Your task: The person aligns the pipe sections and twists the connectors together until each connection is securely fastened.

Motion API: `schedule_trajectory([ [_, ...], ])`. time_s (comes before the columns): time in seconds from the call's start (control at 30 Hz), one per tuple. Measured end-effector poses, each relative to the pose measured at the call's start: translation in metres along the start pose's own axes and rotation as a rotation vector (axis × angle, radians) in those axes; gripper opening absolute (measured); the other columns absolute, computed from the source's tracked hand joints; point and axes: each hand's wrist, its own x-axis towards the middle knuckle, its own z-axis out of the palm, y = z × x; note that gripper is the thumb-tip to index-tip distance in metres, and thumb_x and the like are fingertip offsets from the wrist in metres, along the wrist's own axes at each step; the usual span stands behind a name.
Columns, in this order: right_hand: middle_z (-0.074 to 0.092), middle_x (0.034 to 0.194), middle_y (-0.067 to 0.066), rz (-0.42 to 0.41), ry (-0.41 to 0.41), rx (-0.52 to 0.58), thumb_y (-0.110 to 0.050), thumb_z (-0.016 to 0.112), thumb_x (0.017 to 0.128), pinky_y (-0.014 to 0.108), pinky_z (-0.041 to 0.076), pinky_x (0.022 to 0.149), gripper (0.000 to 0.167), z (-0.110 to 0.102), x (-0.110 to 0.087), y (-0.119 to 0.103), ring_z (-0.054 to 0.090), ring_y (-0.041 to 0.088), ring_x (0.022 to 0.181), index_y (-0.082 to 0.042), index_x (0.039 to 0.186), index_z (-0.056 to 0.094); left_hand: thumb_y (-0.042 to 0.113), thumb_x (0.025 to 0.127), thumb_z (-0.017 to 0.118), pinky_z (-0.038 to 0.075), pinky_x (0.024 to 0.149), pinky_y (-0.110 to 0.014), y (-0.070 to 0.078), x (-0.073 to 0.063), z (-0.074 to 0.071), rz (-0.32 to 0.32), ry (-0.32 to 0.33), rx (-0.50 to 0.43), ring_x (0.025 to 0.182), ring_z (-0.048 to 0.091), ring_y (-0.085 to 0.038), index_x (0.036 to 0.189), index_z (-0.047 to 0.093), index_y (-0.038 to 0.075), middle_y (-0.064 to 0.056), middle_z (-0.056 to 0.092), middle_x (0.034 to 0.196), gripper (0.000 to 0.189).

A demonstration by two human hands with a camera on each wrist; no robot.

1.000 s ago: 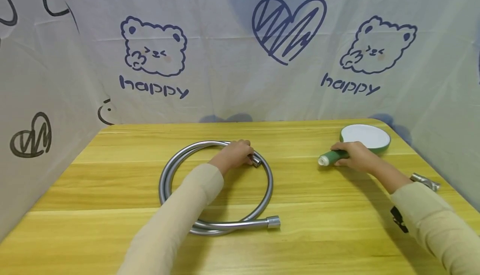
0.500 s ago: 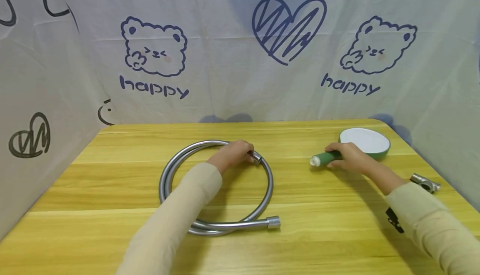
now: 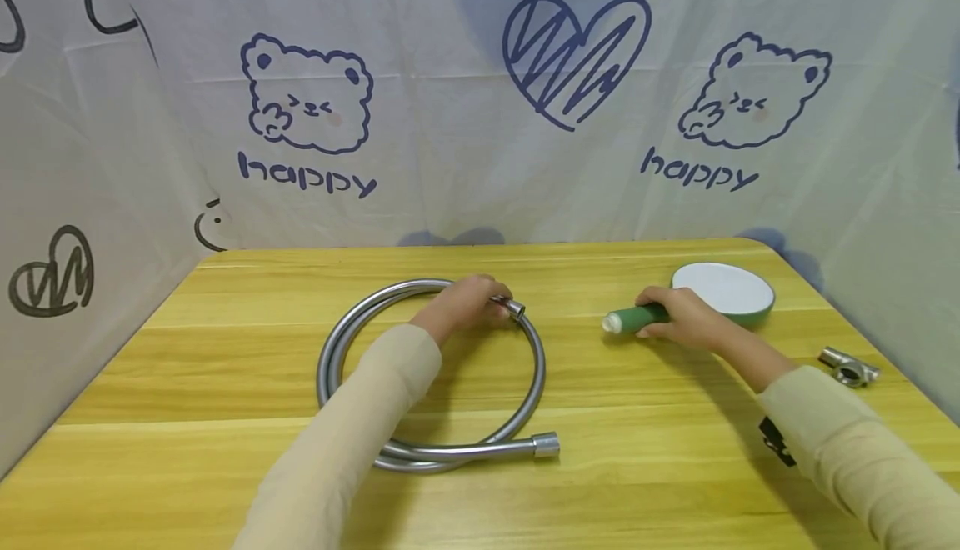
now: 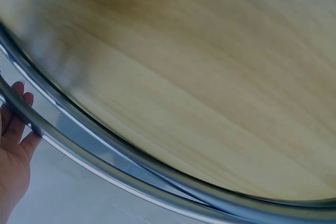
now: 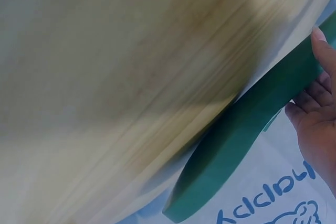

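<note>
A grey metal shower hose (image 3: 540,358) lies coiled on the wooden table. My left hand (image 3: 467,307) pinches it by one end, whose metal connector (image 3: 514,308) pokes out past the fingers. The other end, with a wider metal nut (image 3: 547,445), rests nearer the front. At the right, my right hand (image 3: 690,321) grips the green handle (image 3: 637,318) of a shower head with a white face (image 3: 723,287). Its pale threaded tip points left, towards the hose. In the right wrist view the green back of the shower head (image 5: 226,150) runs close over the table.
A shiny metal fitting (image 3: 849,369) lies near the table's right edge. Beneath the right sleeve shows a small black object (image 3: 776,442). White cloth with drawings (image 3: 450,142) stands behind and beside the wooden table (image 3: 615,467).
My right hand has brought the shower head left and slightly nearer to me. The left hand has raised and turned the hose connector a little; the rest of the coil has stayed put.
</note>
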Motion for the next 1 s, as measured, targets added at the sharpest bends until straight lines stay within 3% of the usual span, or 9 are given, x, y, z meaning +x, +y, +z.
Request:
schedule_trajectory([
  [0.3, 0.066, 0.092, 0.012, -0.007, -0.001, 0.015, -0.014, 0.074, 0.077, 0.036, 0.047, 0.070, 0.031, 0.004, 0.007, -0.007, 0.058, 0.019, 0.079, 0.001, 0.100, 0.061, 0.021, 0.088, 0.061, 0.049, 0.082, -0.034, -0.002, -0.001, 0.000, -0.004, 0.027, -0.041, 0.090, 0.060, -0.022, 0.109, 0.067, 0.004, -0.012, 0.065, 0.099, 0.028],
  [0.53, 0.065, 0.092, 0.013, 0.004, 0.003, 0.047, -0.013, 0.074, 0.077, 0.034, 0.046, 0.068, 0.031, 0.008, 0.012, -0.011, 0.056, 0.018, 0.078, 0.002, 0.100, 0.060, 0.021, 0.089, 0.061, 0.049, 0.089, -0.034, -0.002, 0.001, -0.001, -0.020, 0.034, -0.108, 0.098, 0.062, -0.023, 0.106, 0.066, 0.001, -0.012, 0.068, 0.102, 0.026],
  [0.8, 0.066, 0.102, 0.020, 0.002, 0.004, 0.071, -0.015, 0.074, 0.078, 0.040, 0.050, 0.075, 0.037, 0.013, 0.019, -0.017, 0.061, 0.027, 0.088, 0.007, 0.107, 0.063, 0.019, 0.088, 0.063, 0.050, 0.085, -0.032, 0.000, 0.002, -0.001, -0.006, 0.033, -0.151, 0.092, 0.064, -0.022, 0.100, 0.067, 0.000, -0.011, 0.069, 0.097, 0.023],
  [1.0, 0.066, 0.101, 0.020, -0.019, 0.019, 0.051, -0.017, 0.073, 0.079, 0.038, 0.050, 0.072, 0.039, 0.015, 0.022, -0.021, 0.061, 0.026, 0.086, 0.006, 0.109, 0.064, 0.020, 0.088, 0.061, 0.049, 0.087, -0.033, 0.000, 0.003, -0.002, -0.008, 0.033, -0.156, 0.095, 0.063, -0.023, 0.103, 0.066, 0.000, -0.012, 0.069, 0.101, 0.025],
])
